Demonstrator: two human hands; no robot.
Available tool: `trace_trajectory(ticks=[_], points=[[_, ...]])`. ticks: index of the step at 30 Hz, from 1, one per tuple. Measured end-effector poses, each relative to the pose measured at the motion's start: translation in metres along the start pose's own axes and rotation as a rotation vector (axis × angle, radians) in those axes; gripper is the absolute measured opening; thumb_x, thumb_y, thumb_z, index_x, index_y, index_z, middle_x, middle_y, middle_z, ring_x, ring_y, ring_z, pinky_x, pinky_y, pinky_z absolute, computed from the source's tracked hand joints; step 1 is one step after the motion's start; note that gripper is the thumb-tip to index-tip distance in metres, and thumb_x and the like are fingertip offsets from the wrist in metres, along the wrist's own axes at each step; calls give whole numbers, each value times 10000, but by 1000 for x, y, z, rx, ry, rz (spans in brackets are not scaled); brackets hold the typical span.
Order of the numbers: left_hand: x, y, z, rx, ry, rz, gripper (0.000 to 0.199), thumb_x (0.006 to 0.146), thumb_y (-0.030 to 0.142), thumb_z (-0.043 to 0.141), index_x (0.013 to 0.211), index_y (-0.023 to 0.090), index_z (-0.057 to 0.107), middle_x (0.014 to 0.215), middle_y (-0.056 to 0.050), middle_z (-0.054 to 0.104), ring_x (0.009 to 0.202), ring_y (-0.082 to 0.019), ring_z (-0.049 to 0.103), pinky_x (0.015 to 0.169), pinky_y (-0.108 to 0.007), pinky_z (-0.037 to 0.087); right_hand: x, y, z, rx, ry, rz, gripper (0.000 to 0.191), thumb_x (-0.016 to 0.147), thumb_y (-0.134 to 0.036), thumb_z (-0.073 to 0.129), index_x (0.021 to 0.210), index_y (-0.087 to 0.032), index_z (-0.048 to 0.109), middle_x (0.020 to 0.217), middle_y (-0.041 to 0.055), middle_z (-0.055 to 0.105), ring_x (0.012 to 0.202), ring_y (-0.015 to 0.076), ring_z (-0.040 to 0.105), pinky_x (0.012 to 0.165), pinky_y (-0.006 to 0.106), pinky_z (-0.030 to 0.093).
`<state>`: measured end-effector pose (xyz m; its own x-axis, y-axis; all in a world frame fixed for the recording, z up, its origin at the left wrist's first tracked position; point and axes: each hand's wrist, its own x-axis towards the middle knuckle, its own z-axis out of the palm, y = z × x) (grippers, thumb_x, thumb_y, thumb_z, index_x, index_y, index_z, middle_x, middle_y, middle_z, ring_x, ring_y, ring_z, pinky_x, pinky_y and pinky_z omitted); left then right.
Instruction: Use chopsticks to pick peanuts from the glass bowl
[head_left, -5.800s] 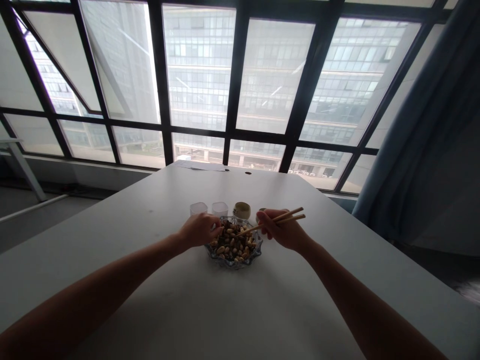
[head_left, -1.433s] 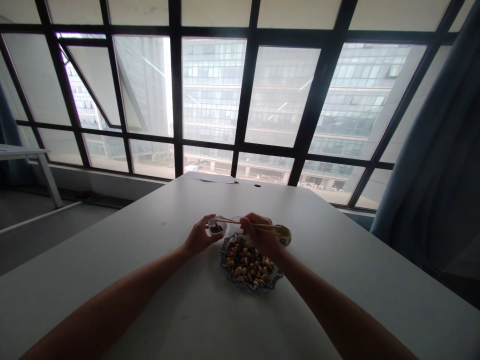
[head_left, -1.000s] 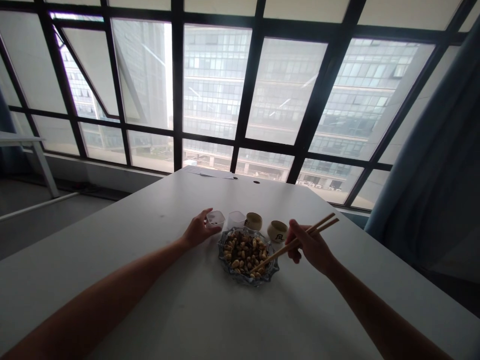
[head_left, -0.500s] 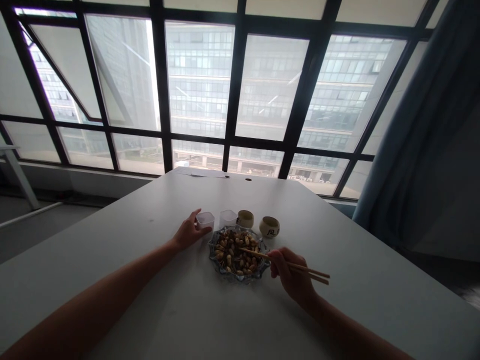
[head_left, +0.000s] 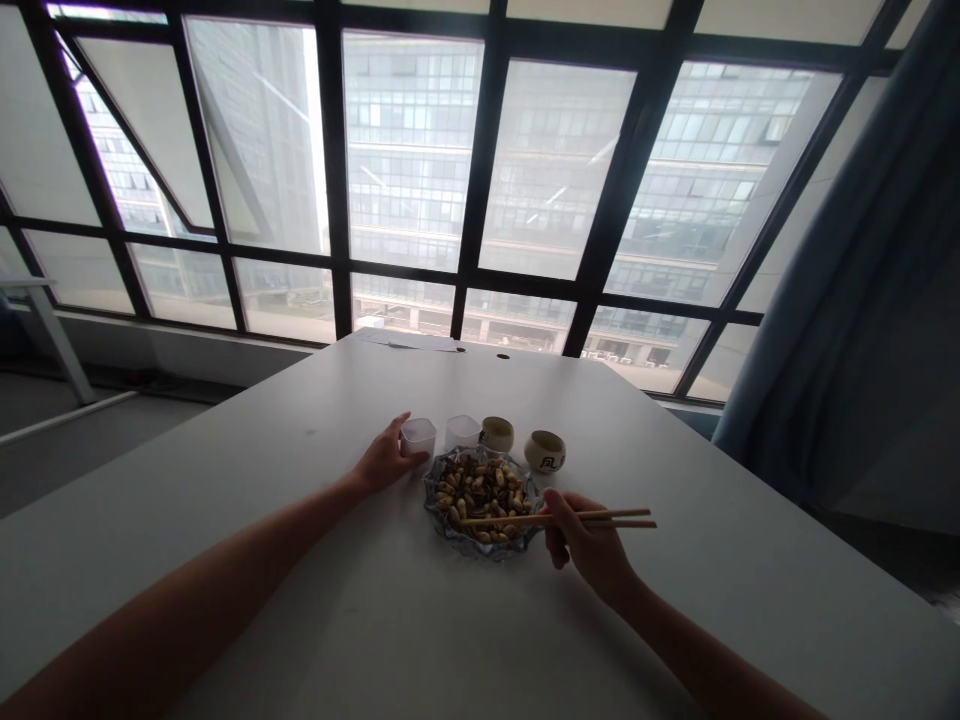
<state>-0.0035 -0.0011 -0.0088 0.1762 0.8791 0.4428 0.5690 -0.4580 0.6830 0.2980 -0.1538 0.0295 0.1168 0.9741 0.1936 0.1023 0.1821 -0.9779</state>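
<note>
My left hand [head_left: 383, 460] is wrapped round the near side of a translucent plastic cup [head_left: 419, 435] standing on the table. In my right hand [head_left: 589, 545] is a pair of wooden chopsticks [head_left: 517, 520], their tips reaching over a scalloped glass bowl [head_left: 484, 550]. Peanuts in shells [head_left: 495, 490], mixed with smaller dark pieces, fill the bowl. The chopstick tips lie over the peanuts at the bowl's left front; whether they pinch one I cannot tell. A second translucent cup [head_left: 463, 431] is just behind the bowl.
Two cream-coloured cups stand behind the bowl, one [head_left: 498, 434] beside the clear cup and one with dark lettering [head_left: 545, 452] farther right. The white table [head_left: 360, 620] extends to large windows. Paper [head_left: 409, 341] lies at its far edge; a blue curtain [head_left: 810, 300] hangs right.
The chopsticks have swung from the bowl's middle toward its left front and now lie more level. My left hand stays on the cup. The view has shifted slightly.
</note>
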Motion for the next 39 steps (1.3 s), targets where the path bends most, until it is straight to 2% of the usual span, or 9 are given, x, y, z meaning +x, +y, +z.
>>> trace_trajectory(ticks=[5, 9, 18, 24, 27, 29, 34, 39], points=[[0, -1, 2, 104, 56, 28, 853, 699, 441, 741, 1426, 135, 415, 1293, -174, 612, 1138, -305, 610, 986, -463, 477, -3, 4, 0, -80, 16, -80, 547, 725, -695, 693, 599, -172, 593, 443, 1, 564, 338, 103, 494, 337, 201, 377], [-3, 4, 2, 253, 119, -13, 860, 662, 480, 759, 1402, 165, 453, 1318, -169, 572, 1228, -359, 527, 1014, -505, 426, -2, 8, -4, -144, 44, -169, 518, 789, -654, 666, 603, -176, 589, 492, 21, 593, 394, 124, 541, 381, 217, 430], [-4, 7, 2, 326, 156, -46, 843, 655, 505, 770, 1381, 188, 480, 1105, -112, 587, 1051, -306, 558, 926, -450, 440, -6, -2, -6, -103, 151, -307, 496, 853, -635, 603, 647, -184, 624, 483, 30, 611, 387, 144, 570, 387, 235, 463], [-2, 1, 3, 271, 168, 46, 800, 651, 491, 788, 1326, 147, 533, 1043, -116, 593, 1004, -303, 564, 941, -454, 462, -13, -8, -2, -295, -15, -455, 434, 880, -520, 620, 599, -191, 653, 437, 12, 578, 377, 127, 525, 412, 231, 426], [-2, 1, 3, 267, 171, 54, 788, 659, 470, 785, 1319, 118, 537, 1039, -125, 600, 1001, -303, 568, 949, -455, 465, -14, -12, 3, -344, -52, -498, 410, 869, -496, 632, 593, -192, 655, 438, -3, 554, 372, 109, 474, 400, 219, 383], [-2, 1, 3, 265, 164, 55, 784, 665, 460, 780, 1319, 102, 535, 1054, -134, 605, 1014, -306, 569, 955, -453, 467, -13, -14, 6, -358, -66, -522, 385, 862, -470, 644, 596, -192, 654, 474, 4, 584, 396, 112, 491, 414, 217, 386], [-1, -1, 4, 256, 162, 63, 762, 676, 448, 769, 1314, 103, 535, 1126, -154, 608, 1066, -321, 567, 977, -468, 460, -9, -15, 10, -375, -126, -529, 315, 883, -409, 630, 660, -193, 682, 536, 21, 653, 448, 134, 558, 456, 226, 427], [0, -3, 5, 227, 147, 55, 762, 682, 450, 756, 1322, 107, 527, 1198, -176, 598, 1146, -347, 547, 973, -487, 467, -6, -13, 11, -371, -163, -510, 330, 910, -407, 598, 677, -186, 676, 555, 26, 655, 466, 139, 572, 466, 228, 433]])
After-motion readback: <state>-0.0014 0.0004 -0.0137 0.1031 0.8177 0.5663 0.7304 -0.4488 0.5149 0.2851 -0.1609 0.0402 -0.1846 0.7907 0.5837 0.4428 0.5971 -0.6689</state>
